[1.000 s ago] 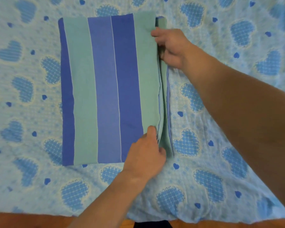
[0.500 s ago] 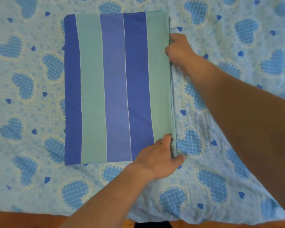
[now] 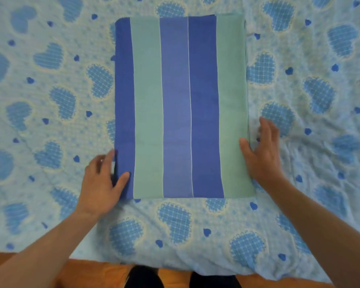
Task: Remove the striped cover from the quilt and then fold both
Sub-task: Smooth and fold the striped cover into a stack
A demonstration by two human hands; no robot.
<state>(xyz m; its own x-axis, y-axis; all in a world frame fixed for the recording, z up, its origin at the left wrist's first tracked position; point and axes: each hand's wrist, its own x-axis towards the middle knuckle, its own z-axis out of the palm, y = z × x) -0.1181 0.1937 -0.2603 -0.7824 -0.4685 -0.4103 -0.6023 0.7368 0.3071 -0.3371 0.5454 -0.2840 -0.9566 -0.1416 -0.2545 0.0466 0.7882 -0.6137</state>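
now open hands (image 3: pixel 101 183) (image 3: pixel 262 154) flanking cover (image 3: pixel 179 104)

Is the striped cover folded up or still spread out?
Folded. The striped cover lies as a compact, straight-edged rectangle on the heart-print quilt, with the left hand and right hand at its sides.

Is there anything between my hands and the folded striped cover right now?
Nothing visible. The left hand is at the striped cover's left edge, thumb lying on it, and the right hand is at its right edge. Only the heart-print quilt lies underneath.
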